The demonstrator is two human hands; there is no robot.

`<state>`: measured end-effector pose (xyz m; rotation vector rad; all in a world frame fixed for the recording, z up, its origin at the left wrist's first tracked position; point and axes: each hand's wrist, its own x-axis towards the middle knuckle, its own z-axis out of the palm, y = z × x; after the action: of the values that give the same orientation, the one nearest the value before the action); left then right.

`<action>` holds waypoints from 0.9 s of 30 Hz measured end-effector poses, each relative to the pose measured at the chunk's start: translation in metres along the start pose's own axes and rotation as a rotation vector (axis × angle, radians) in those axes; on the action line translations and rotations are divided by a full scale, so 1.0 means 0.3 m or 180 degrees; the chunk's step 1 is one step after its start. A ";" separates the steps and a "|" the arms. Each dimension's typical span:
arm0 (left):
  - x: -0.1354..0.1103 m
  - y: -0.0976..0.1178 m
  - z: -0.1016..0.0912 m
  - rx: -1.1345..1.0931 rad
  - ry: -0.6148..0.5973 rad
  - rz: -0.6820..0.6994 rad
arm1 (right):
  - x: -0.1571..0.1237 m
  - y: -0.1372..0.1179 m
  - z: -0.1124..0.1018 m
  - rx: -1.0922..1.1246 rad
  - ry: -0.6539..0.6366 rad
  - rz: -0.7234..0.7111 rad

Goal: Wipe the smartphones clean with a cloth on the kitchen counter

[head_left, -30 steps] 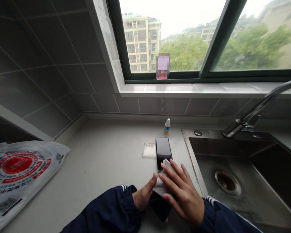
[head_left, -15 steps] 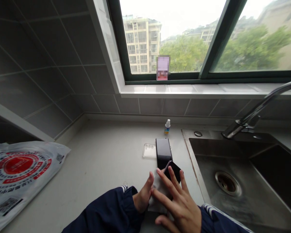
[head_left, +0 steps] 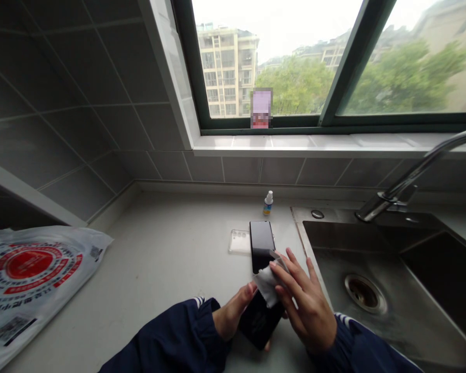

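My left hand [head_left: 235,310] grips a black smartphone [head_left: 259,322] low over the counter, thumb along its left edge and the other fingers mostly hidden beneath it. A pale grey cleaning cloth [head_left: 268,286] lies over the phone's far end. My right hand [head_left: 306,300] presses this cloth on the screen, its fingers over the cloth's right side. Just beyond them a second dark phone [head_left: 261,238] rests on the counter, its near end covered by the cloth. A clear phone case [head_left: 239,242] lies against that phone's left side.
A small white spray bottle [head_left: 268,203] stands behind the phones. To the right is a steel sink [head_left: 404,331] with a chrome faucet [head_left: 388,194]. A printed plastic bag [head_left: 34,280] lies on the white counter [head_left: 159,248] at left, below a window [head_left: 295,62].
My right hand has slid the cloth up and right along the phone, baring the phone's lower screen. My left hand keeps its hold. The things on the counter have not moved.
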<state>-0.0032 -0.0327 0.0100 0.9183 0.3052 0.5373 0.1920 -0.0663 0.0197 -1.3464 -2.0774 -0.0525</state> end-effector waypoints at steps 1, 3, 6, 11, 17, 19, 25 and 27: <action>0.007 -0.003 -0.003 -0.0058 -0.0015 0.0092 | -0.002 0.008 0.004 0.0097 0.0051 0.0030; 0.020 -0.006 -0.007 -0.0213 -0.0026 0.0250 | -0.007 0.020 0.009 0.0330 0.0163 0.0153; 0.033 -0.004 -0.010 -0.0603 -0.0094 0.0348 | -0.011 0.029 0.009 0.0742 0.0311 0.0544; 0.043 0.003 -0.012 -0.1003 -0.0241 0.0491 | -0.008 0.028 0.003 0.1557 0.0213 0.1602; 0.046 0.001 -0.032 -0.1175 -0.0413 0.0330 | 0.000 0.016 0.024 0.2947 0.0194 0.2210; 0.044 -0.002 -0.038 -0.1186 -0.0452 0.0258 | 0.010 0.007 0.020 0.3309 0.0160 0.2350; 0.040 -0.011 -0.043 -0.1372 -0.0476 0.0080 | 0.035 -0.027 -0.009 0.3583 -0.0647 0.2040; 0.041 -0.008 -0.041 -0.1442 -0.0470 0.0055 | 0.033 -0.032 -0.010 0.3592 -0.0831 0.2010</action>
<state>0.0021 -0.0188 0.0006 0.5173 0.0360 0.5233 0.1829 -0.0640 0.0302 -1.1687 -1.3079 1.3878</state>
